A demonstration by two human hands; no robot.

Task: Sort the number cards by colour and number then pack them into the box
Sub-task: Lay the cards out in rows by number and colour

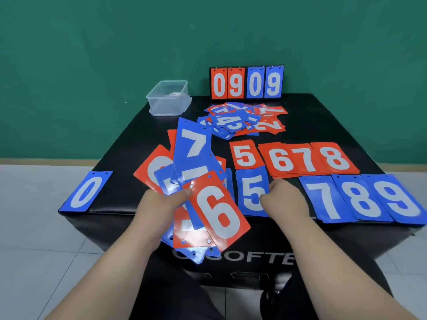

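Left fingers [184,192] tight round cards [191,146], red 6 [219,213] lengthwise away-left; right fingers [268,199] curled on blue 5 [250,188].

Pretty bright, even light here, looks like it's coming from overhead, so shadows are soft and short. The glossy red 6 card [219,209] catches white glare near its top corner and along the bottom edge, and the black table [300,125] has a dull sheen at its front lip. Wide-angle warp is obvious: the table edges splay out and the floor line [46,161] bows. The whole shot is a bit soft, and the loose pile of cards [242,121] at the back is smeary.
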